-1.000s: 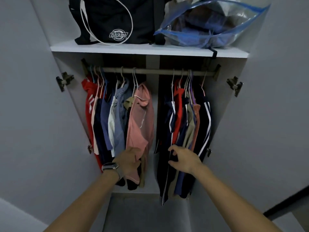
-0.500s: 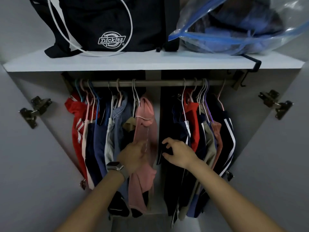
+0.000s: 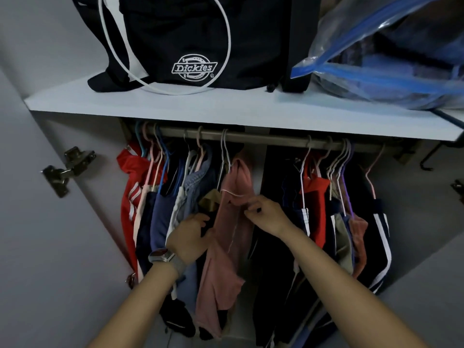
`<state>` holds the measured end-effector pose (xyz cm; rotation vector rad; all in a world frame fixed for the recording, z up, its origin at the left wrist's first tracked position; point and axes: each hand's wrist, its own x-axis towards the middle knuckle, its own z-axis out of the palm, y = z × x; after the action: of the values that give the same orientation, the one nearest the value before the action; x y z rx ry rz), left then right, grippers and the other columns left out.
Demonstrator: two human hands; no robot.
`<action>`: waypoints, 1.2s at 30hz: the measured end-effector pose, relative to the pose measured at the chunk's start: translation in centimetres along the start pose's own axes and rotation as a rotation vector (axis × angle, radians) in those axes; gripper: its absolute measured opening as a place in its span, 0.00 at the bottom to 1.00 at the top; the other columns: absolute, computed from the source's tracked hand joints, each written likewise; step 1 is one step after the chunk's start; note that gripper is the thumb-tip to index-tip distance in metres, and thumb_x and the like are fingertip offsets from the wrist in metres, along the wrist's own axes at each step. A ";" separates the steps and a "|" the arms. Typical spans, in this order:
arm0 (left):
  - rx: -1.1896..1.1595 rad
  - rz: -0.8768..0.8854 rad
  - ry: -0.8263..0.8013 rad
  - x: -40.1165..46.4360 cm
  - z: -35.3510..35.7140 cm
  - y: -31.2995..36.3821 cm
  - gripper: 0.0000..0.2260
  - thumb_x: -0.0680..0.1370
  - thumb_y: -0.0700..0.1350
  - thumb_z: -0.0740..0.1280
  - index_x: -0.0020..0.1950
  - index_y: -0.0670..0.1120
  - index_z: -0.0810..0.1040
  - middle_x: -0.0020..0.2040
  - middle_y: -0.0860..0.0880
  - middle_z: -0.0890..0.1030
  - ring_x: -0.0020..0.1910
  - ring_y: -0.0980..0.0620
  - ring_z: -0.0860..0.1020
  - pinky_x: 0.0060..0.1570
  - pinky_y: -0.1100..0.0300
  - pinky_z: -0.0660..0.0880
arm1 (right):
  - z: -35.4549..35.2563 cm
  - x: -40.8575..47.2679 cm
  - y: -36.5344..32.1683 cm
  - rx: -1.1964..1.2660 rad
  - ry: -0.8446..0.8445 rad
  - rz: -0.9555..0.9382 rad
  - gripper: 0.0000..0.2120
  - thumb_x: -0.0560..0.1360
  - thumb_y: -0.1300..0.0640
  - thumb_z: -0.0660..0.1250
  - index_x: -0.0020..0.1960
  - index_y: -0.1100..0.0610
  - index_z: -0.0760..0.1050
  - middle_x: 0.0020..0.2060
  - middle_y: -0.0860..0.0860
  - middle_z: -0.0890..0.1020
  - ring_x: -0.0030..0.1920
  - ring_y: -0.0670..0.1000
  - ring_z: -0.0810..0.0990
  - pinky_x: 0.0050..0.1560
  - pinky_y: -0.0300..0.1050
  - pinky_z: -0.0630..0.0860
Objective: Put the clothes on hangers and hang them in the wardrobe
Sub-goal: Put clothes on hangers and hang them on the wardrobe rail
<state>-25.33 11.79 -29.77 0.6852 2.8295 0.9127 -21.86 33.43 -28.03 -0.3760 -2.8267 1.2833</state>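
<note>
A pink garment (image 3: pixel 226 247) hangs on a white hanger (image 3: pixel 224 151) from the wardrobe rail (image 3: pixel 263 137), at the right end of the left bunch of clothes. My right hand (image 3: pixel 263 214) pinches the pink fabric near its top, at the white drawstring. My left hand (image 3: pixel 189 234), with a watch on the wrist, grips the left edge of the same garment lower down. Left of it hang red, navy and blue clothes (image 3: pixel 155 217). A second bunch of dark, red and striped clothes (image 3: pixel 346 222) hangs on the right.
The white shelf (image 3: pixel 175 106) above the rail carries a black Dickies bag (image 3: pixel 200 41) and a clear blue-edged plastic bag (image 3: pixel 391 61). Both doors stand open, with hinges (image 3: pixel 66 169) at the left and the far right. A gap separates the two clothes bunches.
The view has moved closer and tilted up. Both hands have risen along the clothes; my right hand moved left from the dark clothes onto the top of the pink garment.
</note>
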 end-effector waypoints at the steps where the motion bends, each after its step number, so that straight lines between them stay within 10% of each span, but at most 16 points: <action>1: -0.013 -0.007 -0.001 0.0 0.0 -0.2 0.20 0.77 0.51 0.64 0.67 0.43 0.72 0.60 0.45 0.77 0.56 0.51 0.77 0.56 0.61 0.73 | 0.2 0.7 -0.4 0.069 0.007 0.016 0.10 0.76 0.54 0.69 0.57 0.53 0.77 0.52 0.51 0.82 0.54 0.48 0.79 0.52 0.34 0.72; 5: -0.015 -0.035 0.026 -0.2 0.1 -0.7 0.18 0.78 0.47 0.64 0.66 0.43 0.73 0.59 0.45 0.78 0.55 0.51 0.77 0.55 0.61 0.73 | 1.2 2.8 -2.5 0.251 0.033 0.094 0.19 0.76 0.51 0.70 0.63 0.59 0.75 0.47 0.47 0.79 0.55 0.51 0.79 0.61 0.51 0.76; 11: -0.012 -0.053 0.074 -0.3 0.3 -0.9 0.18 0.78 0.47 0.64 0.66 0.43 0.73 0.59 0.45 0.78 0.55 0.50 0.77 0.55 0.62 0.72 | 2.9 6.8 -2.9 0.315 0.105 0.060 0.35 0.59 0.36 0.70 0.61 0.51 0.77 0.54 0.48 0.82 0.55 0.50 0.81 0.59 0.49 0.77; 17: -0.005 -0.055 0.095 -0.2 0.1 -1.1 0.17 0.78 0.47 0.63 0.66 0.45 0.73 0.58 0.46 0.78 0.55 0.51 0.77 0.54 0.65 0.70 | 2.7 7.7 -4.8 0.306 0.054 0.066 0.16 0.74 0.55 0.72 0.60 0.56 0.74 0.51 0.51 0.79 0.54 0.52 0.77 0.58 0.46 0.73; 27: 0.027 -0.101 0.126 -0.6 0.4 -2.4 0.15 0.77 0.47 0.64 0.64 0.48 0.75 0.54 0.48 0.78 0.50 0.53 0.78 0.54 0.58 0.74 | 4.8 10.2 -2.3 0.107 0.131 0.051 0.34 0.68 0.46 0.58 0.72 0.58 0.67 0.60 0.60 0.78 0.60 0.60 0.77 0.62 0.51 0.73; 36: 0.018 -0.104 0.101 -0.5 0.9 -2.5 0.14 0.77 0.47 0.63 0.63 0.46 0.75 0.58 0.49 0.77 0.51 0.54 0.78 0.56 0.59 0.74 | 4.5 9.6 -3.0 0.141 0.084 0.091 0.18 0.81 0.61 0.57 0.67 0.68 0.67 0.59 0.65 0.77 0.58 0.62 0.77 0.52 0.45 0.70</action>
<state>-25.62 10.25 -32.00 0.5014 2.9325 0.9310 -32.31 30.35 -29.60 -0.5456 -2.6597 1.4369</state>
